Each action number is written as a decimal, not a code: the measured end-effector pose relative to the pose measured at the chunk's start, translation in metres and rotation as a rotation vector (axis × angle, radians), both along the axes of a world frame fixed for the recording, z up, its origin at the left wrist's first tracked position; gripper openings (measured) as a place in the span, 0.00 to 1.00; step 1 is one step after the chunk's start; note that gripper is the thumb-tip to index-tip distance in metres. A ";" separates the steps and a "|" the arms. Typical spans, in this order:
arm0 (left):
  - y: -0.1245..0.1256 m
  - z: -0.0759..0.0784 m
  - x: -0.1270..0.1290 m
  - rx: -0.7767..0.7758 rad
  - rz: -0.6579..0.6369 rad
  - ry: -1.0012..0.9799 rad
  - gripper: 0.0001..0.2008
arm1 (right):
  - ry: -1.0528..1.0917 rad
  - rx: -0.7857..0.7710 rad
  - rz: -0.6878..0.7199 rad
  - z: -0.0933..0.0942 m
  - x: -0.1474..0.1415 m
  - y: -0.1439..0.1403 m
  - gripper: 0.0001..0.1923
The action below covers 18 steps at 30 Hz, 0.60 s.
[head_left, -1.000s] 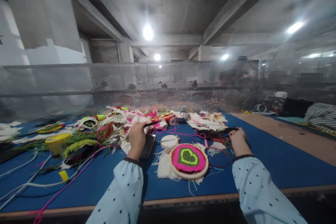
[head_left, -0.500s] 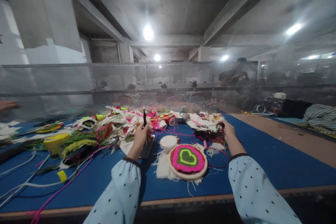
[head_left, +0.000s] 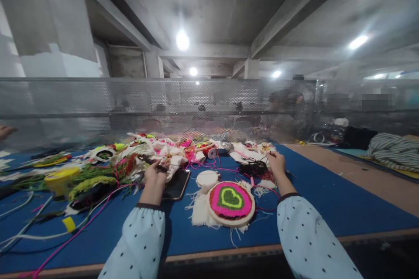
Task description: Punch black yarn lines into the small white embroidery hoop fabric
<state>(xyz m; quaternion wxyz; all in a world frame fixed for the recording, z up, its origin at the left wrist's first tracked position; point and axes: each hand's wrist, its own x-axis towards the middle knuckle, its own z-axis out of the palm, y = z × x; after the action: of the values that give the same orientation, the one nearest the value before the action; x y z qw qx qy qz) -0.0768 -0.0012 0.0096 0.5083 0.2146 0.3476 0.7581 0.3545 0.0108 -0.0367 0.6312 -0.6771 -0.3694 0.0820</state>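
Left of centre in the frame, a slim dark tool (head_left: 151, 161) is gripped by the left hand (head_left: 154, 182), just beside a dark phone (head_left: 178, 185). Right of centre, black yarn (head_left: 252, 168) is pinched by the right hand (head_left: 276, 163). At lower centre, a round hoop (head_left: 231, 204) is laid on the blue counter (head_left: 327, 202), a green heart (head_left: 231, 199) being shown on its pink ground (head_left: 215, 204).

Black yarn (head_left: 252, 168) bunches in a loose tangle over the worktop (head_left: 314, 200); well left, 1 slim dark tool (head_left: 153, 162) slants.

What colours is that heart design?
The heart is green and yellow-green, shown in the head view.
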 end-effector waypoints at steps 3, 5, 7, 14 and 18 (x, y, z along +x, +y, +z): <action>-0.007 0.004 0.000 0.030 -0.046 -0.152 0.09 | -0.060 0.012 -0.149 0.003 -0.006 -0.005 0.13; -0.010 0.006 0.003 0.098 -0.094 -0.240 0.09 | -0.049 0.011 -0.204 0.005 -0.008 -0.007 0.17; -0.013 0.008 0.006 0.118 -0.144 -0.277 0.09 | -0.033 0.055 -0.232 0.006 -0.008 -0.007 0.18; -0.015 0.008 0.013 0.090 -0.278 -0.153 0.07 | 0.139 0.205 -0.282 0.001 0.013 0.006 0.14; -0.017 0.008 0.007 0.070 -0.353 -0.143 0.08 | 0.192 0.159 -0.334 -0.006 0.044 0.009 0.15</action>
<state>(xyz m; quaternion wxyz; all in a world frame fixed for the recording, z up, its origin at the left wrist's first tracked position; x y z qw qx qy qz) -0.0699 -0.0186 0.0176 0.6489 0.2355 0.2409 0.6822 0.3988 0.0202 -0.0424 0.7199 -0.6658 -0.1955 0.0111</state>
